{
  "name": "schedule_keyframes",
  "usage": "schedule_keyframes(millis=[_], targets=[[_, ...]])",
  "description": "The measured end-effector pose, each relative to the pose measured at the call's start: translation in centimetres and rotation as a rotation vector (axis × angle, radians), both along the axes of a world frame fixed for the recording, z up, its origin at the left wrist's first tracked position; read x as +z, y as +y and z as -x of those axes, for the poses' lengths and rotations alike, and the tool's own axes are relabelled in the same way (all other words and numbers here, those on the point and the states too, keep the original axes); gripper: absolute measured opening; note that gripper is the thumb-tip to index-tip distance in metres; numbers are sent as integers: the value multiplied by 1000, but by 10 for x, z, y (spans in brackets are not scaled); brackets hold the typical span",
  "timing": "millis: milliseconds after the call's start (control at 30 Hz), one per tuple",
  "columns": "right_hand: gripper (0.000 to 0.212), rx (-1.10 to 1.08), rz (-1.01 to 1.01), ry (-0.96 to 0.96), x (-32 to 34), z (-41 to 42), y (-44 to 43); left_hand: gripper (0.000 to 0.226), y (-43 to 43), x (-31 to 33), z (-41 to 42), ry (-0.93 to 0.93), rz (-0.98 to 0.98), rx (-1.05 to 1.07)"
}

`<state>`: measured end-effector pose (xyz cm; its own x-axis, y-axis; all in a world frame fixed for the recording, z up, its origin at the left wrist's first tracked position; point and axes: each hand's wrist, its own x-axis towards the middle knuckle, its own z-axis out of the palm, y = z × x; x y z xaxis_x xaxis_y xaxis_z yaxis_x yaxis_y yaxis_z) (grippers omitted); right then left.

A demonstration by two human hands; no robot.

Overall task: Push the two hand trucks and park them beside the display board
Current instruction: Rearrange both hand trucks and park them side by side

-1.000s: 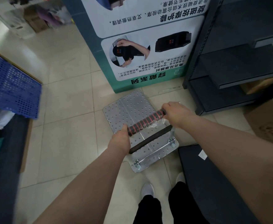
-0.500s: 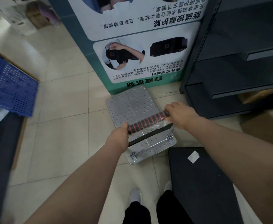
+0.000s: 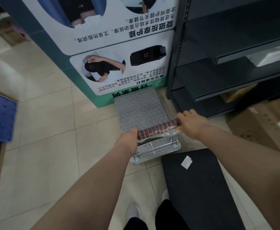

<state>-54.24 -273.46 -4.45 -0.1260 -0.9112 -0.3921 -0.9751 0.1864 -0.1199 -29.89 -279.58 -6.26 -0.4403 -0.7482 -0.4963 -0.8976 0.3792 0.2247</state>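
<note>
A hand truck with a perforated silver platform stands on the tiled floor, its front edge touching the foot of the green and white display board. Its handle has a black grip with red rings. My left hand is shut on the handle's left end and my right hand on its right end. A flat black platform, possibly the second hand truck, lies at my right foot; no handle of it shows.
A dark metal shelf unit stands right of the board, close to the truck's right side. Cardboard boxes sit at the right. A blue plastic crate is at the left edge. Open tiled floor lies left of the truck.
I have pushed the hand truck forward; its platform front, which was short of the board, now meets the board's base. Both hands have stayed on the handle.
</note>
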Motion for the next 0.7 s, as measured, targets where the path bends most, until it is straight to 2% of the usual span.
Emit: schedule_keyframes(millis=[300, 567, 700], targets=[[32, -199, 47, -46, -1, 36, 16, 23, -1, -1, 49, 100, 6, -43], [26, -230, 27, -19, 6, 67, 11, 19, 4, -3, 84, 125, -36, 2], [27, -230, 11, 28, 6, 73, 9, 28, 1, -4, 93, 105, -24, -18]])
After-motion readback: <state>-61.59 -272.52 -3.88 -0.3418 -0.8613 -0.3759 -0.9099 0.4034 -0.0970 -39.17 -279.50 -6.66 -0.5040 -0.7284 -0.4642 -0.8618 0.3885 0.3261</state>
